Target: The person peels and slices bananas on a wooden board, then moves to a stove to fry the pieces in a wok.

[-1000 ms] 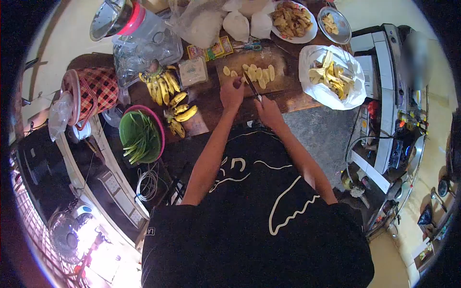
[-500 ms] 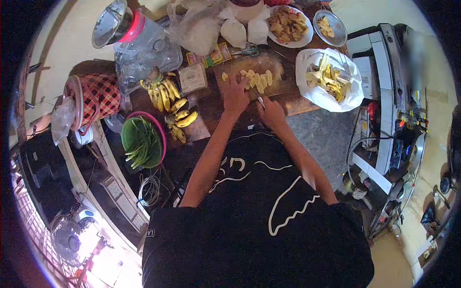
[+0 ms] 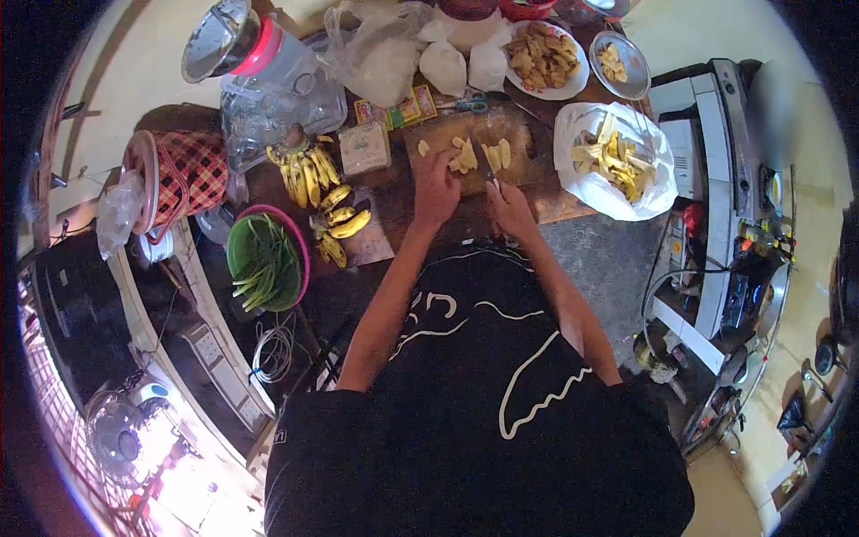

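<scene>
1. brown wooden table stands at the far side of the room, and a cutting board lies near its edge.
2. peeled banana pieces lie on the board: a cluster by the left hand, a few just right of the knife, one off to the left.
3. the person's left hand has its fingers partly bent at the cluster; whether they grip a piece or only rest there, one cannot tell.
4. the right hand is closed around the handle of the knife, blade pointing to the far side.
5. the pieces are probably light, soft, slightly slippery and easily squashed; a gentle hold on their sides, fingertips tucked back from the blade, should suit.
6. the knife looks stiff and light, safest held by its handle.
</scene>
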